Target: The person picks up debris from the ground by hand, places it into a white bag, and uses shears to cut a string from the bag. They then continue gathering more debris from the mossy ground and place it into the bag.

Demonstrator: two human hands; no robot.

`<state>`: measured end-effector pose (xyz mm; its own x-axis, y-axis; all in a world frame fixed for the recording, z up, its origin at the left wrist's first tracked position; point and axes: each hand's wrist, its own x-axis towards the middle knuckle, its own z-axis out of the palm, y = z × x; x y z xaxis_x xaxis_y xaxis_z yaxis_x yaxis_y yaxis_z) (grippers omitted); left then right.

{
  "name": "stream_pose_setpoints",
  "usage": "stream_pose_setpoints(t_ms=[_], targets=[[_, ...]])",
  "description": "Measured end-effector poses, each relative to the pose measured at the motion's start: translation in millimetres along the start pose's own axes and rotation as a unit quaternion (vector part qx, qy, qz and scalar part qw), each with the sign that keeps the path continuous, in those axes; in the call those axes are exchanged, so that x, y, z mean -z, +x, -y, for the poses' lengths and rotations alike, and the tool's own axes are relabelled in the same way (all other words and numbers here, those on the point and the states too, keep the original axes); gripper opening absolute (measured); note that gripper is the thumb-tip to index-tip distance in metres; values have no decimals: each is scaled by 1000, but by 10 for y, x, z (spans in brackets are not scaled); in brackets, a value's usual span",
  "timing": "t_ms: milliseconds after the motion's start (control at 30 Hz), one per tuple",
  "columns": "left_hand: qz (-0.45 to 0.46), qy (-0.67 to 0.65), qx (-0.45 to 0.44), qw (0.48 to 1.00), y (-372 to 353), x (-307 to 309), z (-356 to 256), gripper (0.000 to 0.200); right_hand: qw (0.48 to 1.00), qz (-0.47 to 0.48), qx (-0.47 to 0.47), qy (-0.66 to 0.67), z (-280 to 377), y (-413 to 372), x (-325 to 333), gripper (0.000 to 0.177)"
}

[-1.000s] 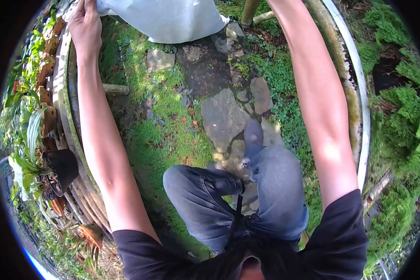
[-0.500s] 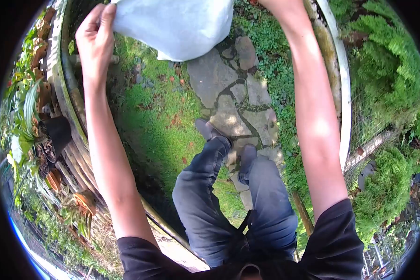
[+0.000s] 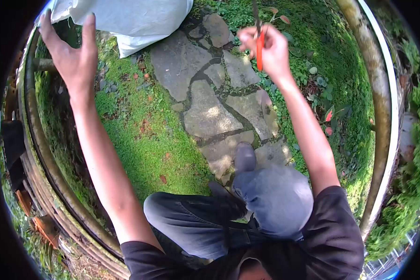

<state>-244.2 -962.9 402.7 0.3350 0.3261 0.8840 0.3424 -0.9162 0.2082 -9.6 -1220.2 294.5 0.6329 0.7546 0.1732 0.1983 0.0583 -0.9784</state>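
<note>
My left hand (image 3: 74, 63) is raised at the upper left, thumb and fingers spread apart. Its fingertips overlap the edge of a white sack (image 3: 140, 18), but no grip on it shows. The sack rests on the ground at the top of the view and runs partly out of frame. In my right hand (image 3: 273, 49), at the upper right, is a pair of orange-handled shears (image 3: 260, 49). Their dark blade points away from me, toward the top edge. Beyond this hand a reddish leafy sprig (image 3: 280, 17) shows among low green plants.
A stone path (image 3: 212, 114) runs between moss (image 3: 144, 135) and leafy ground cover. Curved rails stand on both sides, a weathered pole (image 3: 382, 107) on the right and bamboo fencing (image 3: 56, 191) on the left. My bent knees and shoes are below.
My left hand has gone from a pinch at the sack to spread fingers. The right hand has come into full view with the shears. I have lowered, knees bent; the sack appears further left.
</note>
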Motion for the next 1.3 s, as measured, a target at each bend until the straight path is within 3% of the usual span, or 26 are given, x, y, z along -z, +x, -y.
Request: stream_pose_setpoints(t_ms=[33, 100, 167, 233, 300, 367, 400, 533, 633, 767, 800, 900, 1167, 1300], targets=[[84, -73, 74, 991, -199, 34, -139, 98, 998, 5, -68, -8, -344, -285, 28, 18], [93, -76, 62, 991, -654, -91, -230, 95, 989, 0, -146, -33, -993, -900, 118, 27], [148, -133, 100, 975, -1110, -248, -469, 95, 964, 34, -205, -166, -1588, -1450, 203, 21], [245, -111, 160, 950, -1827, -495, -476, 89, 944, 74, -185, -263, -1577, -1823, 244, 28], [390, -86, 186, 898, -2499, -632, -720, 80, 941, 73, -184, -274, -1722, -2034, 263, 39], [579, -29, 235, 780, -2883, -684, -1085, 93, 937, 31, -215, -275, -1729, -2132, 219, 39], [609, -19, 224, 761, -3125, -741, -1189, 97, 931, 31, -248, -264, -1716, -2142, 221, 41], [621, -44, 143, 769, -3650, -874, -1468, 103, 920, 12, -281, -272, -1786, -2167, 318, 43], [641, 27, 90, 762, -3781, -916, -1574, 108, 913, 8, -264, -312, -1895, -2205, 433, 41], [645, 34, 80, 760, -3789, -936, -1575, 113, 933, -20, -207, -294, -2066, -2355, 516, 41], [644, 38, 76, 760, -3773, -933, -1582, 113, 919, 12, -243, -309, -2090, -2370, 545, 42], [663, 50, 78, 743, -3754, -927, -1599, 115, 932, -13, -197, -305, -2140, -2400, 485, 41], [645, 48, 92, 757, -3774, -929, -1571, 122, 923, 13, -181, -340, -2247, -2362, 459, 52], [643, 56, 87, 758, -3802, -924, -1560, 121, 918, 37, -225, -325, -2100, -2242, 485, 56]])
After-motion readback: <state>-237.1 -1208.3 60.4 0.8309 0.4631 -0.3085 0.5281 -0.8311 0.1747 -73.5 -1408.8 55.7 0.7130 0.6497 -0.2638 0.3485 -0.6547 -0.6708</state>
